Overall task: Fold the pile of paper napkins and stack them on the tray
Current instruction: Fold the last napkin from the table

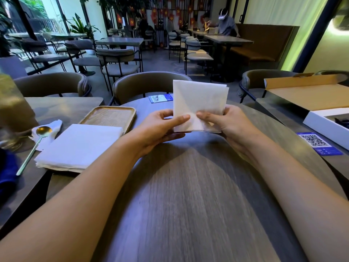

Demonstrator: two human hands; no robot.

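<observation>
— Over the round surface [188, 186], right in front of the person's chest, that was where the napkin [200, 103] was, wasn't it?

— Yes, held up off the wood and nearly upright. The left hand [162, 127] had its thumb pressed on the lower left of the sheet, fingers behind; the right hand [224, 121] pinched the lower right the same way. Both were clamped on that one napkin along its bottom edge.

— Why lift it at all?

— My guess: to see the edges and line them up. The top right corner showed two layers slightly out of step, so it looked part-folded, with the crease not yet settled.

— And the rest?

— The pile of napkins [79, 146] lay flat to the person's left, near the table's edge, its far corner touching or overlapping the wooden tray [109, 118]. Within easy reach of the left hand, I'd say, which seemed the point. The tray showed bare wood; nothing stacked on it that I could see.

— Anything in the way?

— A gold spoon [35, 142] rested on a crumpled napkin just left of the pile. Apart from it, no obstacle.
</observation>
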